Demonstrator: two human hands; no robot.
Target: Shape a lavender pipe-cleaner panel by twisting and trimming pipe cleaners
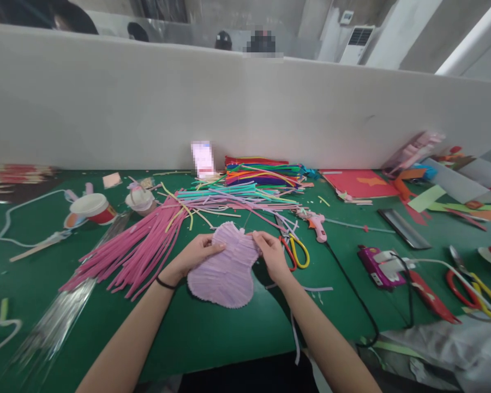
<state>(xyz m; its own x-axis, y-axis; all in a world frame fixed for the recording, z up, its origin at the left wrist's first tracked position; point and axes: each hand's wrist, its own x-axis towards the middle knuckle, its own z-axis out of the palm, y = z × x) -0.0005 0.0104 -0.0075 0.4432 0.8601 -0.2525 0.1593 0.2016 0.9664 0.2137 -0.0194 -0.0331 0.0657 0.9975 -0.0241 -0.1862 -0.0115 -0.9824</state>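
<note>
Between my hands is a flat, pale purple shape (225, 275) built of pipe cleaners laid side by side, wider at its lower end. My left hand (200, 252) grips its upper left edge, thumb on top. At the upper right edge, my right hand (269, 252) pinches the piece between thumb and fingers; what lies under the fingertips is hidden. Just beyond my right hand lie scissors (299, 252) with red and yellow handles. A bundle of pink pipe cleaners (135, 248) spreads out left of my left hand.
Colourful pipe cleaners (262, 173) lie stacked at the partition (245, 109). A pink glue gun (318, 225) rests to the right, its black cord trailing toward a purple power strip (380, 267). Paper cups (93, 208) stand left. More scissors (470, 286) lie far right.
</note>
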